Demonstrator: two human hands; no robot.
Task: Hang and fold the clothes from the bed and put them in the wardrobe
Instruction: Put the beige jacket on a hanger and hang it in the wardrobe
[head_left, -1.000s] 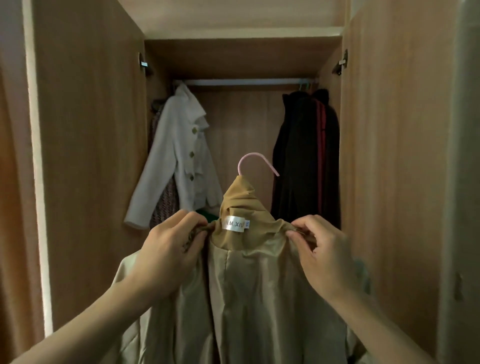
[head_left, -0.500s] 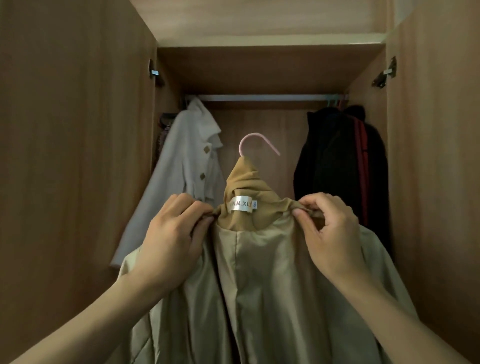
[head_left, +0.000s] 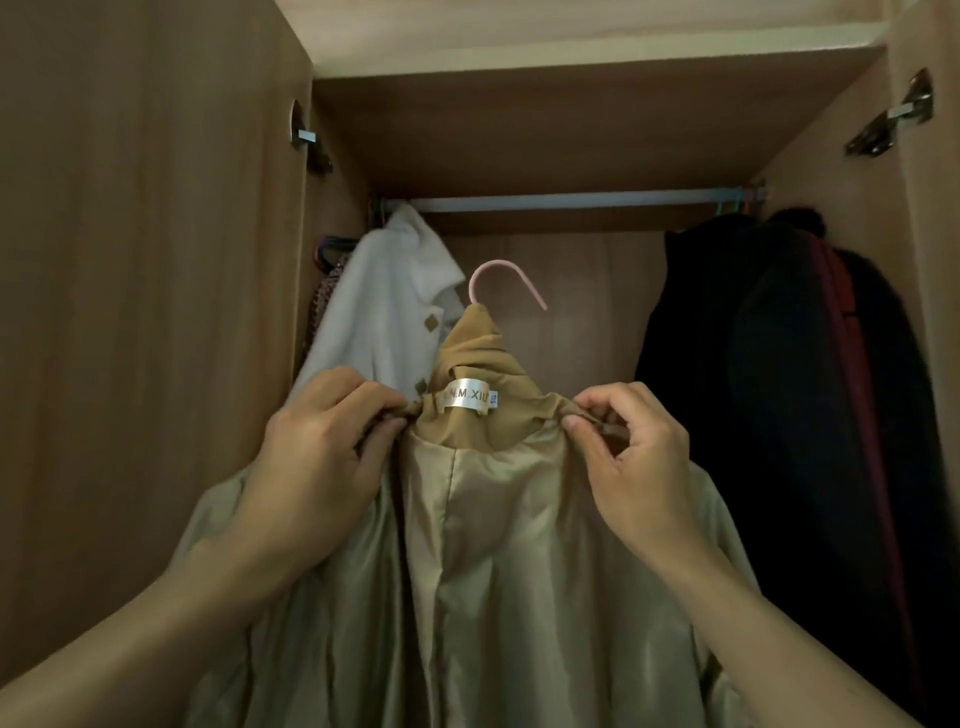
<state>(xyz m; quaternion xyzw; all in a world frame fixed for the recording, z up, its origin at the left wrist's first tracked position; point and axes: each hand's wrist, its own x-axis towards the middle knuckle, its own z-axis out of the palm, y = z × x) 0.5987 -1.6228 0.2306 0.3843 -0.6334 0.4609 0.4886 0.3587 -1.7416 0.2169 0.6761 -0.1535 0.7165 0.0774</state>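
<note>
Closing on the rail (head_left: 571, 200), I pinch the coat (head_left: 493, 545) at both shoulders, left hand (head_left: 317, 457) and right hand (head_left: 634, 467); its hook (head_left: 501, 278) now rides nearer, just below, unhung.

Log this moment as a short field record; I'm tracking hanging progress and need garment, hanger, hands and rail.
garment: tan coat, lining facing the camera
hanger: pink hook below the rail, not yet on it
left hand: pinching the collar's left side
right hand: pinching the collar's right side
rail gap: between white jacket and dark clothes
</note>
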